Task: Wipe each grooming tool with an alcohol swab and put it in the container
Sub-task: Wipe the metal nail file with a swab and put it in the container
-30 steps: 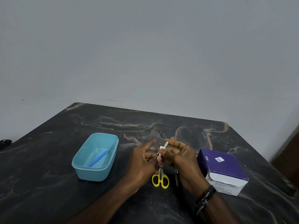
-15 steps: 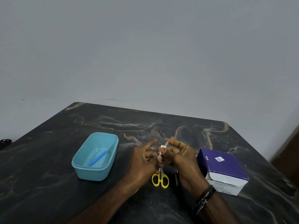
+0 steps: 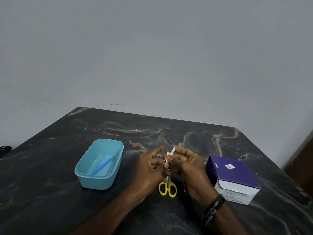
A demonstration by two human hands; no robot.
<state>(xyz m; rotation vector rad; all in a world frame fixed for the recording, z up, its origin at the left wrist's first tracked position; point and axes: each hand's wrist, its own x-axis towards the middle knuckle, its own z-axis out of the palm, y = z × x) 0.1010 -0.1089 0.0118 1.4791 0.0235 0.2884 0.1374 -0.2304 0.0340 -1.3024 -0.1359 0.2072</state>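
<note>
My left hand (image 3: 150, 168) and my right hand (image 3: 188, 167) meet above the table's middle. Between their fingertips stands a slim white tool (image 3: 173, 150), tip up. My left fingers pinch its lower end. My right thumb and fingers pinch a white alcohol swab (image 3: 167, 156) around its shaft. Yellow-handled scissors (image 3: 167, 189) lie on the table just under the hands, blades hidden. A thin dark metal tool (image 3: 184, 186) lies beside them, partly covered by my right hand. The light blue container (image 3: 116, 164) stands to the left with a blue stick tool (image 3: 103, 165) inside.
A purple and white box of alcohol swabs (image 3: 232, 177) sits right of my right hand. The dark marbled table (image 3: 50, 184) ends at a grey wall behind. A dark object (image 3: 5, 149) shows at the far left edge.
Both hands stay in place with the white tool and swab between them; only slight finger movement shows.
</note>
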